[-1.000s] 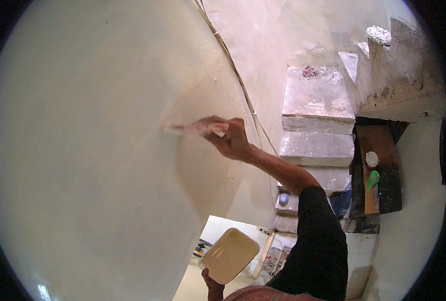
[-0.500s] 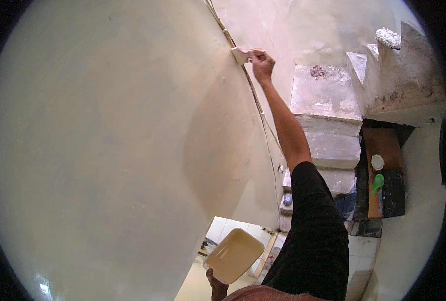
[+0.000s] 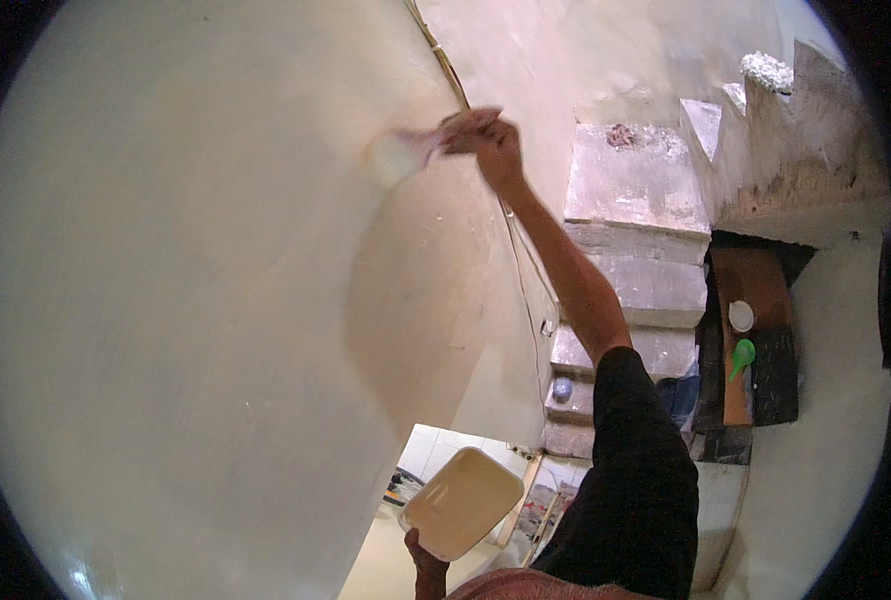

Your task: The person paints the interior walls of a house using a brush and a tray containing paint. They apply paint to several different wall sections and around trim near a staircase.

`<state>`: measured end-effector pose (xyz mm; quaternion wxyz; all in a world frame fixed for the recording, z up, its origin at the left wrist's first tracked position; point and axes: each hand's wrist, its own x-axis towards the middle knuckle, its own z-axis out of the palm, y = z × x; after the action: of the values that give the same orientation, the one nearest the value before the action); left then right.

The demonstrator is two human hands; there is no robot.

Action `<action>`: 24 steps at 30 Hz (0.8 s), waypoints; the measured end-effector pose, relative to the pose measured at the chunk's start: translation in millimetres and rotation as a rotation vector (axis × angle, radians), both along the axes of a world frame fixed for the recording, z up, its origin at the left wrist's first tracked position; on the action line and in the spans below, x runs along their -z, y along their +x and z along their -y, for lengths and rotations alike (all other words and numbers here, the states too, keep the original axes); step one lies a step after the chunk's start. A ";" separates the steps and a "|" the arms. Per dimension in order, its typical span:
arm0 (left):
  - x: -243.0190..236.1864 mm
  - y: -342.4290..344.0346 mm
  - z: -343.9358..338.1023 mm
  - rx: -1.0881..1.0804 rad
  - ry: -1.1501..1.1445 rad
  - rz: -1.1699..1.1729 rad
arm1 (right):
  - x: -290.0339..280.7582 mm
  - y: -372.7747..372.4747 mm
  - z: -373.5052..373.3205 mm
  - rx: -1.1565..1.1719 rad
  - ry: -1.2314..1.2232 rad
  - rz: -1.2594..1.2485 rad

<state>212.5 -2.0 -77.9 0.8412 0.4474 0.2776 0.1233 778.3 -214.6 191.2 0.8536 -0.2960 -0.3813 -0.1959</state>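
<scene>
My right hand (image 3: 490, 145) is raised against the wall, its fingers closed around a wide paintbrush (image 3: 400, 158). The brush has a pinkish handle and pale bristles, smeared by motion. Its head is over the cream wall (image 3: 215, 300), left of a cable line (image 3: 445, 68). Low in view, my left hand (image 3: 425, 560) grips the lower left side of a rectangular tub (image 3: 472, 449), which is tilted. Cream liquid (image 3: 462, 505) that looks like paint covers its inside. Most of my left forearm is hidden.
Whitish steps (image 3: 645, 285) rise right of my arm, with a crumpled scrap (image 3: 620, 136) on the upper one and a round bluish object (image 3: 562, 390) lower down. Farther right, a green scoop (image 3: 742, 357) and a white round lid (image 3: 741, 316) sit by dark boards.
My right hand has swept the paintbrush left, off the cable line and onto the cream wall. My left hand still holds the tub, and the view has shifted slightly.
</scene>
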 end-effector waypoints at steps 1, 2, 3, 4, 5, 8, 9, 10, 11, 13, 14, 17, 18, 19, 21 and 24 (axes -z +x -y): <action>7.8 -8.1 -3.0 -0.023 -0.015 -0.010 | -6.3 30.7 8.1 0.128 0.007 0.007; 14.7 -12.3 -7.8 -0.036 -0.027 -0.011 | -12.9 61.5 22.3 0.324 -0.049 -0.124; 20.8 -19.2 -11.1 -0.034 -0.024 0.011 | -19.7 84.8 31.9 0.423 -0.028 -0.224; 23.9 -27.8 -11.3 0.055 0.259 -0.003 | -26.1 95.1 24.2 0.501 0.049 -0.322; 28.1 -24.8 -13.7 0.149 0.543 0.003 | -30.4 117.0 40.8 0.695 0.038 -0.309; 17.9 -32.0 -3.9 0.093 0.461 0.027 | -45.5 114.1 28.9 0.817 0.030 -0.334; 14.7 -36.1 -2.1 0.069 0.357 0.035 | -41.1 100.2 17.7 0.784 0.011 -0.383; 12.5 -36.1 -0.3 0.049 0.269 0.061 | -39.2 84.5 10.0 0.862 -0.027 -0.244; 10.1 -33.7 0.0 0.051 0.217 0.080 | -34.8 66.6 4.8 0.882 -0.014 -0.150; 8.1 -43.2 2.8 0.028 0.160 0.111 | -19.8 1.9 -27.2 0.962 -0.048 0.028; 9.4 -46.7 2.8 0.008 0.145 0.125 | -21.4 -53.0 -45.4 1.030 -0.091 0.121; 13.1 -54.9 -1.5 -0.039 0.207 0.091 | -15.6 -194.4 -55.3 0.796 -0.438 0.112; 5.5 -55.7 0.3 -0.053 0.223 0.086 | -16.9 -226.9 -54.3 0.651 -0.385 0.155; -15.1 -48.3 5.7 -0.053 0.198 0.095 | -16.7 -257.4 -48.1 0.649 -0.407 0.150; -51.3 -48.6 13.3 0.023 0.482 0.031 | -11.1 -307.8 -39.9 0.480 -0.479 0.126; -39.9 -64.0 -3.8 -0.108 0.040 0.166 | 12.0 -360.1 -25.4 0.365 -0.524 0.106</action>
<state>148.5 1.8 -38.0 0.8442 0.4369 0.2282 0.2105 418.2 -189.2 179.2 0.6781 -0.5584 -0.4034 -0.2562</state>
